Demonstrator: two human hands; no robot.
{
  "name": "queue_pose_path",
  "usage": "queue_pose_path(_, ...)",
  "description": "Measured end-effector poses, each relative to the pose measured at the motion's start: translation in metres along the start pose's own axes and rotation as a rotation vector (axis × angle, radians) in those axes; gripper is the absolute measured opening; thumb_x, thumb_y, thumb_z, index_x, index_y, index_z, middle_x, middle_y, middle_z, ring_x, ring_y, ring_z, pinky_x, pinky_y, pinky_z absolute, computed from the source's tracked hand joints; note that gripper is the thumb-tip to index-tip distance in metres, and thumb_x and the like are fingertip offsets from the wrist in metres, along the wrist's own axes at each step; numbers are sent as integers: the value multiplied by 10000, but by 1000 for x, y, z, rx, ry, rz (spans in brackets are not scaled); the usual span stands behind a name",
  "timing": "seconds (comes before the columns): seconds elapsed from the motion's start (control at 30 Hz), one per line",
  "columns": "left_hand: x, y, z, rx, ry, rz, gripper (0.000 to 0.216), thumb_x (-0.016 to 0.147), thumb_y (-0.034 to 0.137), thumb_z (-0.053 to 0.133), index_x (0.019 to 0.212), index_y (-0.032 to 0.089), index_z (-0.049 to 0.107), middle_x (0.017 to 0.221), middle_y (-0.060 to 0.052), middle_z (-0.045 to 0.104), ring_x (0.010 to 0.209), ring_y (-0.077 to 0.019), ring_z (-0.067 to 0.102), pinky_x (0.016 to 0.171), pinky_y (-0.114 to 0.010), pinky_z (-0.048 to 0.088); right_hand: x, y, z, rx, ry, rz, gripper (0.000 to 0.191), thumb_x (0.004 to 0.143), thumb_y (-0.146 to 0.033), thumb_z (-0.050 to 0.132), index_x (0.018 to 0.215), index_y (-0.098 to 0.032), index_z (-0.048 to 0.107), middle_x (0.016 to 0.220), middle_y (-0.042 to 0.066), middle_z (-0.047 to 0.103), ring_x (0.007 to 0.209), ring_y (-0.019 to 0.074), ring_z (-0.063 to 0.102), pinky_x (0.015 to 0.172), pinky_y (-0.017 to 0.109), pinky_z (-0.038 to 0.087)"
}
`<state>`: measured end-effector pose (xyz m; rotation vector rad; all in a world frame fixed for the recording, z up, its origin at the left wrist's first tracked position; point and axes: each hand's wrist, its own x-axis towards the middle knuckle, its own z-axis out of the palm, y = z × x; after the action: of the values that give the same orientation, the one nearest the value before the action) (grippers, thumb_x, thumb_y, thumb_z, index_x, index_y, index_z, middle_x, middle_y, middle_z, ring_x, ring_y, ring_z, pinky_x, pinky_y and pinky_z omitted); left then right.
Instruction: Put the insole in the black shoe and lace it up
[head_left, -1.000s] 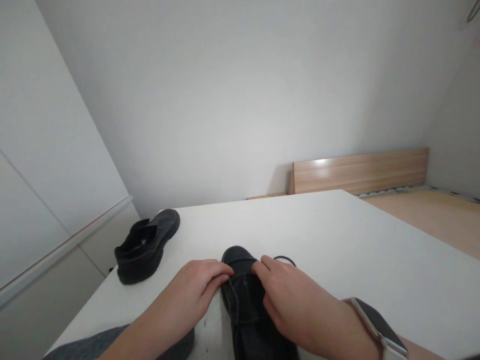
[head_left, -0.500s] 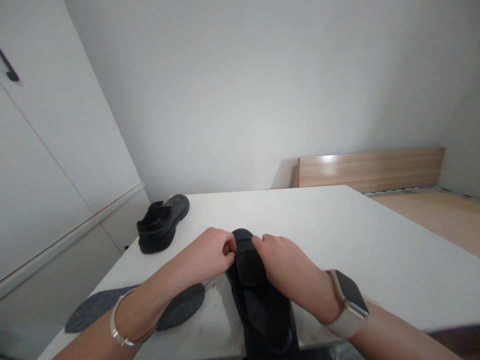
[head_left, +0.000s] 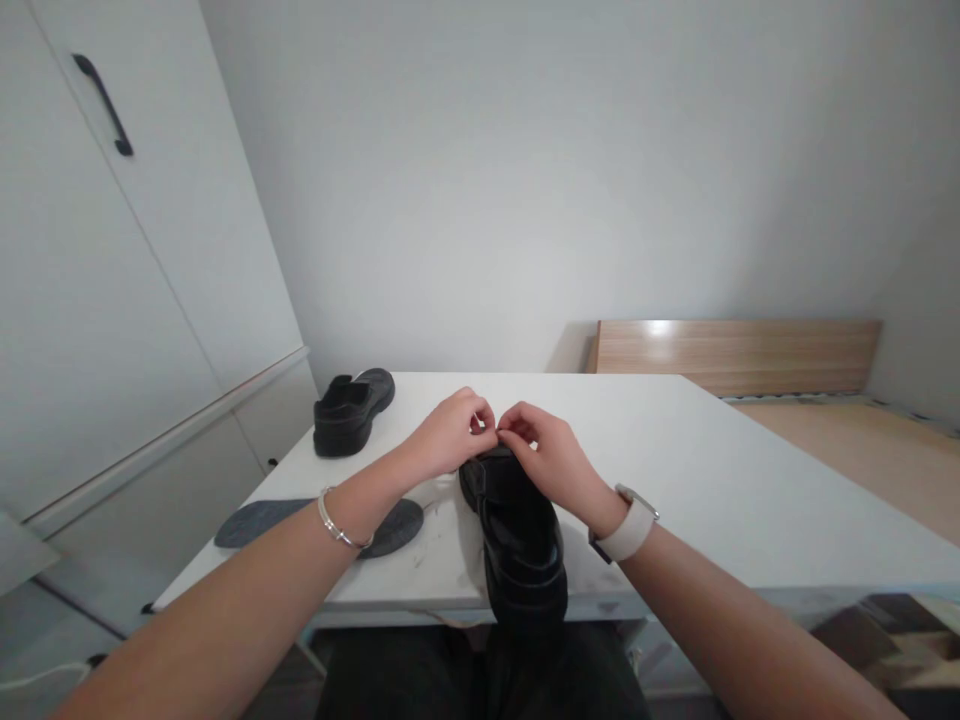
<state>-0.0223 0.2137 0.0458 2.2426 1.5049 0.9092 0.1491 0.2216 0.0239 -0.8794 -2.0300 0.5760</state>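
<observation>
A black shoe [head_left: 521,530] lies on the white table [head_left: 712,480], heel toward me and overhanging the near edge. My left hand [head_left: 450,435] and my right hand [head_left: 540,450] meet just above its toe, fingertips pinched together on something small that I cannot make out. A bracelet is on my left wrist and a pale watch on my right. A second black shoe [head_left: 351,410] stands at the table's far left corner. A dark grey insole [head_left: 315,522] lies flat on the table under my left forearm.
A white cupboard [head_left: 112,260] with a black handle runs along the left, close to the table. A wooden board [head_left: 735,355] leans against the back wall. Wood floor [head_left: 862,450] shows at the right.
The view has pulled back and up, so more of my arms, the insole and the cupboard handle show. My hands have lifted from the shoe's tongue and pinch together above the toe.
</observation>
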Motion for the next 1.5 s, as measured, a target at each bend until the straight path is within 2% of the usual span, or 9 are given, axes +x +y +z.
queue_pose_path(0.1, -6, 12, -2, -178, 90, 15, 91, 792, 225, 555, 782, 161, 618, 820, -34, 627, 722, -149, 604, 679, -265, 486, 2, -2, 0, 441, 62, 69, 116, 818, -285, 636, 814, -187, 572, 690, -21, 614, 614, 137, 594, 619, 283, 513)
queue_pose_path(0.17, -10, 19, -5, -284, 117, 20, 104, 804, 231, 548, 779, 153, 613, 750, -22, 645, 687, -141, 608, 658, -257, 489, 2, -8, -2, 581, 87, 89, 191, 772, -336, 691, 804, -180, 586, 694, -16, 631, 608, 135, 610, 620, 286, 527)
queue_pose_path(0.47, -30, 49, -18, -448, 233, 41, 123, 760, 248, 632, 760, 128, 661, 730, -41, 682, 688, -149, 624, 688, -273, 488, -10, -35, -7, 608, 203, 31, 238, 733, -363, 750, 793, -164, 633, 712, 10, 668, 629, 151, 644, 664, 312, 548)
queue_pose_path(0.63, -33, 57, -26, -448, 212, 30, 161, 795, 286, 638, 780, 130, 675, 758, -65, 724, 723, -170, 664, 721, -292, 524, -12, -38, -7, 614, 222, -15, 246, 773, -375, 726, 852, -166, 623, 751, 28, 680, 663, 158, 651, 676, 317, 550)
queue_pose_path(0.8, -19, 30, -19, -375, 211, -33, 226, 913, 301, 489, 895, 131, 638, 844, -97, 750, 766, -170, 698, 736, -302, 551, -10, -35, -11, 511, 268, -77, 228, 798, -346, 695, 933, -177, 623, 756, 5, 638, 657, 141, 622, 636, 287, 539)
queue_pose_path(0.97, -1, -18, 6, -118, 65, -110, 129, 781, 200, 699, 668, 149, 662, 688, -27, 702, 736, -190, 665, 774, -340, 529, -8, -36, -18, 457, 246, -109, 194, 809, -334, 680, 927, -187, 629, 784, 6, 630, 662, 138, 618, 638, 282, 541)
queue_pose_path(1.1, 8, -40, 21, -2, -56, -133, 164, 898, 299, 644, 890, 137, 664, 912, -29, 692, 825, -166, 659, 787, -366, 549, -11, -40, -24, 430, 207, -90, 188, 801, -335, 691, 886, -176, 637, 749, 8, 640, 648, 147, 632, 633, 289, 532)
queue_pose_path(1.33, 19, -44, 22, -42, -101, -122, 232, 927, 318, 605, 1084, 149, 632, 1081, -64, 659, 911, -189, 651, 796, -381, 561, -11, -44, -33, 341, 186, -110, 182, 820, -335, 676, 879, -167, 642, 717, 16, 654, 653, 160, 643, 651, 300, 524)
queue_pose_path(1.5, 24, -36, 11, -239, 50, -104, 167, 917, 284, 615, 984, 131, 620, 877, -18, 653, 737, -141, 634, 688, -317, 548, -12, -50, -40, 251, 218, -178, 146, 838, -310, 655, 897, -176, 648, 771, 26, 665, 697, 161, 637, 682, 307, 529)
